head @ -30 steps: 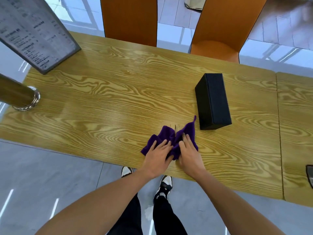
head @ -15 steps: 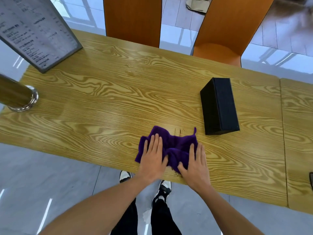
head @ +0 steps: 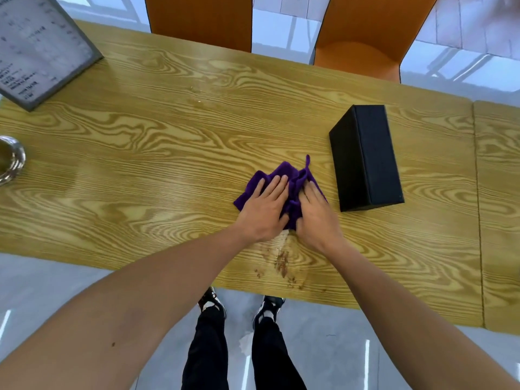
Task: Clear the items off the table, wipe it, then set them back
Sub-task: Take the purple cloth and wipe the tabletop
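A purple cloth [head: 292,175] lies bunched on the wooden table [head: 140,164], just left of a black box [head: 368,159] that lies on its side. My left hand [head: 263,209] and my right hand [head: 315,215] both press flat on the cloth, side by side, fingers pointing away from me. Much of the cloth is hidden under my hands. Brown crumbs and smears [head: 281,263] mark the table between my hands and its near edge.
A grey-framed menu stand [head: 39,49] leans at the far left corner. A metal pole base [head: 8,159] sits at the left edge. Two orange chairs [head: 357,32] stand behind the table. A second table [head: 498,192] adjoins on the right.
Both hands have pushed the cloth away from the near edge toward the table's middle and bunched it together, uncovering brown crumbs near the edge. The black box has stayed put.
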The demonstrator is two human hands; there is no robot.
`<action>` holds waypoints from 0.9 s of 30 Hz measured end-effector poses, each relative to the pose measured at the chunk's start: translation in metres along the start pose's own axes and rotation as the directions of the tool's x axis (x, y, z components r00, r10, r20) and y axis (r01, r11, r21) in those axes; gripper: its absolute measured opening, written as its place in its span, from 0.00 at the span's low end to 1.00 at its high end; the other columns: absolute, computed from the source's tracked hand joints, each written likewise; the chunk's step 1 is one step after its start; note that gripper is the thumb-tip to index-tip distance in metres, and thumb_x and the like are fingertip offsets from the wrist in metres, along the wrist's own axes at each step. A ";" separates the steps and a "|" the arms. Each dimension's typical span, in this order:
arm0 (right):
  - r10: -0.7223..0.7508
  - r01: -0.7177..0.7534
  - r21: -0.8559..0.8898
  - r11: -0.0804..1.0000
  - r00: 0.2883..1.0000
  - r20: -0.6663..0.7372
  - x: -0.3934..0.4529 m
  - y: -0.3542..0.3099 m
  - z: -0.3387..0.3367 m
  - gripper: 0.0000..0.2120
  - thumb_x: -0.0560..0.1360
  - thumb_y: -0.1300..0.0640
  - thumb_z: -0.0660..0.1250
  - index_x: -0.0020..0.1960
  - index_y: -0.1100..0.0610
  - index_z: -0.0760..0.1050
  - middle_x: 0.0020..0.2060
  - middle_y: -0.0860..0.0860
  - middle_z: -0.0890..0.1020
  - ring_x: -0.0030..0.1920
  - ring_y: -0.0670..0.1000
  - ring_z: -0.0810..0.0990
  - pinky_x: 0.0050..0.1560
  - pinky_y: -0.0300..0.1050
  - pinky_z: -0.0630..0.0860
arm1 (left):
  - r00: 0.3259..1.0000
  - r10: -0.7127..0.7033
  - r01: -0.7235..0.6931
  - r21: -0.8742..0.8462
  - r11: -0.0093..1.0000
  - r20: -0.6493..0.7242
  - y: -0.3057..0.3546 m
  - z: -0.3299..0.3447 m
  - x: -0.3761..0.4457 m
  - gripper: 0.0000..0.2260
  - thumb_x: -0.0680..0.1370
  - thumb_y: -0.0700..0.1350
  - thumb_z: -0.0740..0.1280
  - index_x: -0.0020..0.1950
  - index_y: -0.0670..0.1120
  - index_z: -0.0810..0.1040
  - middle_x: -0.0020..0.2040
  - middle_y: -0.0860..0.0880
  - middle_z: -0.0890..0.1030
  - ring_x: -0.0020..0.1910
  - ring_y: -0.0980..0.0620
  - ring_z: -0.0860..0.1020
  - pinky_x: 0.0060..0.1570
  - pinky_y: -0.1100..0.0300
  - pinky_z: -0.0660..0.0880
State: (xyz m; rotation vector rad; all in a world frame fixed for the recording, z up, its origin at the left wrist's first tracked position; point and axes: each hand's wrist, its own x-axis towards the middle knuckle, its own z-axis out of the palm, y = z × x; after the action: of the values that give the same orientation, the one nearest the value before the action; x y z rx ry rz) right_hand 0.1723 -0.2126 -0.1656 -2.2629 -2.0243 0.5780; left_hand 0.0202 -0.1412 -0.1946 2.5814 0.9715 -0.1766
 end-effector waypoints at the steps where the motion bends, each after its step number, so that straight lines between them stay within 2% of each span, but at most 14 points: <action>1: -0.004 0.004 -0.003 1.000 1.000 0.004 -0.001 0.000 -0.001 0.39 0.72 0.63 0.64 0.81 0.63 0.56 0.79 0.59 0.62 0.81 0.56 0.57 0.80 0.51 0.54 | 1.000 0.006 -0.006 -0.014 1.000 -0.015 0.000 0.000 -0.002 0.32 0.83 0.54 0.55 0.82 0.41 0.50 0.83 0.45 0.48 0.82 0.48 0.45 0.80 0.47 0.41; 5: -0.082 0.082 -0.029 0.996 0.996 -0.021 -0.014 -0.007 -0.010 0.36 0.69 0.64 0.69 0.76 0.66 0.66 0.72 0.61 0.73 0.75 0.59 0.69 0.77 0.53 0.62 | 1.000 0.009 -0.011 -0.076 0.997 -0.024 0.007 0.000 -0.019 0.28 0.85 0.51 0.55 0.82 0.42 0.54 0.83 0.46 0.52 0.82 0.49 0.48 0.80 0.49 0.42; 7: -0.185 0.174 -0.103 0.979 0.978 -0.101 -0.028 -0.012 -0.014 0.31 0.63 0.64 0.75 0.66 0.68 0.77 0.60 0.62 0.83 0.64 0.60 0.80 0.70 0.52 0.72 | 1.000 0.019 -0.021 -0.107 0.994 -0.021 0.012 0.003 -0.033 0.27 0.85 0.50 0.55 0.82 0.43 0.55 0.83 0.47 0.54 0.82 0.51 0.50 0.80 0.52 0.42; 9: -0.277 0.246 -0.185 0.951 0.948 -0.159 -0.044 -0.016 -0.013 0.25 0.59 0.63 0.78 0.56 0.66 0.83 0.49 0.58 0.87 0.55 0.58 0.84 0.63 0.47 0.77 | 1.000 0.018 -0.021 -0.148 0.989 -0.025 0.016 0.007 -0.049 0.26 0.85 0.49 0.56 0.82 0.43 0.58 0.83 0.48 0.56 0.82 0.52 0.51 0.79 0.54 0.41; 11: -0.247 0.230 -0.152 0.961 0.963 -0.105 -0.059 -0.017 -0.007 0.22 0.62 0.62 0.77 0.56 0.63 0.83 0.50 0.56 0.87 0.56 0.56 0.83 0.64 0.47 0.74 | 1.000 0.009 -0.013 -0.179 0.984 -0.027 0.024 0.013 -0.066 0.25 0.85 0.48 0.57 0.81 0.44 0.60 0.82 0.48 0.58 0.82 0.52 0.53 0.79 0.54 0.42; 14: -0.232 0.230 -0.193 0.954 0.973 0.011 -0.083 -0.010 0.018 0.19 0.71 0.60 0.66 0.61 0.62 0.80 0.55 0.55 0.85 0.63 0.57 0.78 0.70 0.50 0.70 | 0.999 -0.017 0.010 -0.217 0.976 -0.031 0.040 0.022 -0.093 0.24 0.84 0.48 0.58 0.80 0.44 0.62 0.82 0.48 0.60 0.81 0.52 0.55 0.80 0.53 0.44; 17: -0.221 0.228 -0.172 0.958 0.973 0.063 -0.110 -0.012 0.028 0.22 0.75 0.58 0.56 0.63 0.62 0.79 0.57 0.54 0.84 0.64 0.57 0.77 0.70 0.49 0.70 | 0.999 -0.041 0.034 -0.241 0.970 -0.024 0.058 0.029 -0.118 0.24 0.84 0.47 0.58 0.80 0.43 0.63 0.81 0.47 0.61 0.81 0.51 0.56 0.79 0.54 0.44; 19: -0.209 0.216 -0.145 0.966 0.976 0.062 -0.129 -0.017 0.030 0.20 0.75 0.58 0.58 0.62 0.62 0.81 0.56 0.54 0.85 0.62 0.57 0.79 0.68 0.49 0.73 | 0.998 -0.052 0.046 -0.255 0.966 -0.019 0.069 0.034 -0.133 0.24 0.84 0.47 0.58 0.80 0.44 0.64 0.81 0.47 0.61 0.81 0.51 0.56 0.79 0.55 0.43; 22: -0.101 0.106 -0.079 0.991 0.993 0.066 -0.155 -0.025 0.036 0.20 0.69 0.63 0.71 0.62 0.61 0.82 0.58 0.54 0.85 0.62 0.55 0.80 0.67 0.46 0.75 | 0.998 -0.056 0.049 -0.271 0.961 -0.018 0.080 0.040 -0.153 0.24 0.83 0.46 0.59 0.79 0.44 0.64 0.81 0.47 0.63 0.81 0.50 0.57 0.79 0.53 0.45; 27: -0.030 0.031 -0.015 0.999 0.998 0.055 -0.188 -0.044 0.047 0.21 0.65 0.63 0.75 0.58 0.60 0.83 0.55 0.53 0.86 0.56 0.54 0.82 0.61 0.46 0.78 | 0.999 -0.020 0.026 -0.268 0.963 0.026 0.085 0.047 -0.183 0.23 0.84 0.47 0.58 0.79 0.46 0.65 0.80 0.49 0.64 0.80 0.53 0.59 0.80 0.53 0.48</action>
State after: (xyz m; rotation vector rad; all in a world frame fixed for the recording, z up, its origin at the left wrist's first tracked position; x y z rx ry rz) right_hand 0.1024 -0.3981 -0.1517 -2.2449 -2.0924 0.6309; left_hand -0.0615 -0.3295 -0.1675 2.3175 0.9466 -0.0742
